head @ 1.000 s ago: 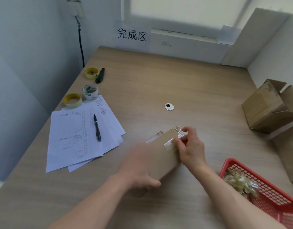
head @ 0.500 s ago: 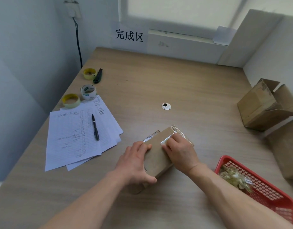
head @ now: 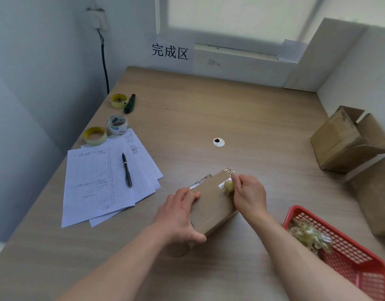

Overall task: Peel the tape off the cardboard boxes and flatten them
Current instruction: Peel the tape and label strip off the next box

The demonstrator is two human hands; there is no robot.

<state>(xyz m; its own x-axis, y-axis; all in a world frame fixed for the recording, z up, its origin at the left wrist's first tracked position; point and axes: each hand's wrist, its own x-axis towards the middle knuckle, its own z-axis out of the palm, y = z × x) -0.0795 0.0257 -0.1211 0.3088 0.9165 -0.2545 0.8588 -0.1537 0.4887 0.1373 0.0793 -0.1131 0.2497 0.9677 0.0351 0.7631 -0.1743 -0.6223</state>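
Small flat brown cardboard box (head: 211, 205) lies on wooden tabletop (head: 230, 109), front centre. Left hand (head: 178, 218) grips its near-left end, thumb curled under. Right hand (head: 249, 197) pinches crumpled clear tape (head: 227, 185) at its far right edge. Red plastic basket (head: 347, 257) just right.

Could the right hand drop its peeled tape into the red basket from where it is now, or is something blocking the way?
Probably yes. The right hand pinches the tape over the cardboard box, and the red basket sits open-topped on that same side, with only bare table between them.
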